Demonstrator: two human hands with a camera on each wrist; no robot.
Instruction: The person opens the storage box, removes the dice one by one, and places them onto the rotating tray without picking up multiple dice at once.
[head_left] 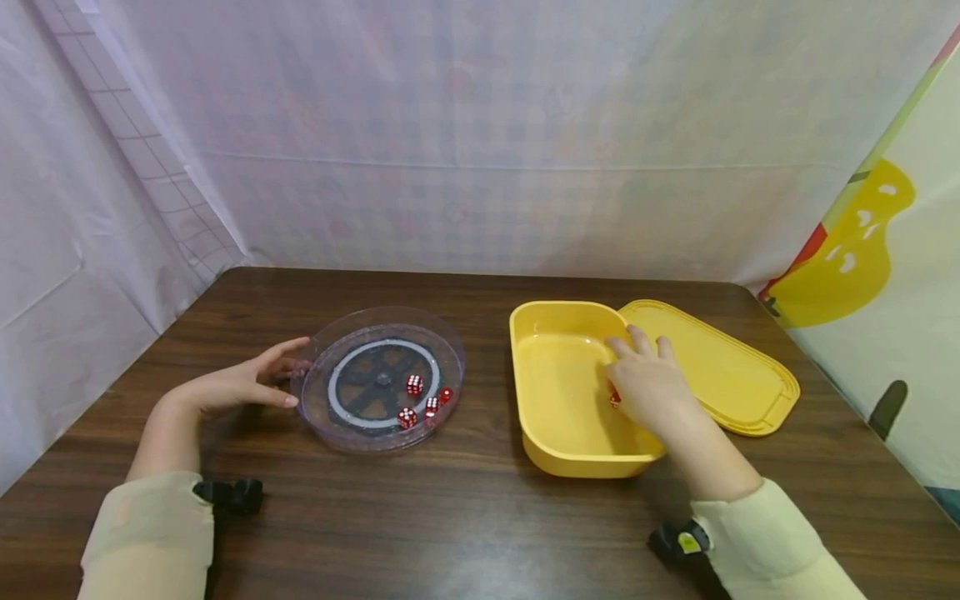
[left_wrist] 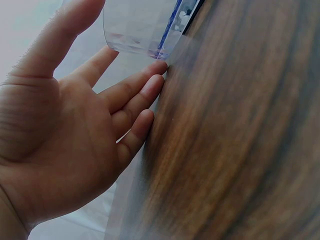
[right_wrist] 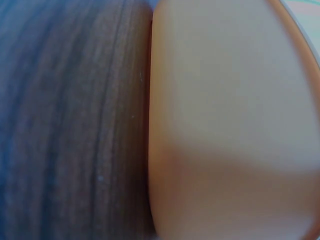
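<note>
On the left side of the table, a clear round dish (head_left: pixel 384 444) holds several red dice (head_left: pixel 415 384) with white dots, grouped toward its right. My left hand (head_left: pixel 240 382) is beside the dish, thumb and fingers spread at its left edge. In the left wrist view, fingertips touch the dish wall (left_wrist: pixel 132 30) and the palm holds nothing. My right hand (head_left: pixel 651 387) reaches down into a yellow box (head_left: pixel 592 467), a red die (head_left: pixel 615 400) pinched at its lowered fingers while other fingers stick up. The right wrist view shows only the outer wall of the box (right_wrist: pixel 225 90).
A yellow lid (head_left: pixel 720 367) lies flat on the dark wooden table (head_left: pixel 450 517), right of the box and partly behind it. Pale curtains (head_left: pixel 487 150) hang along the table's back edge. Each wrist carries a small black camera (head_left: pixel 232 496).
</note>
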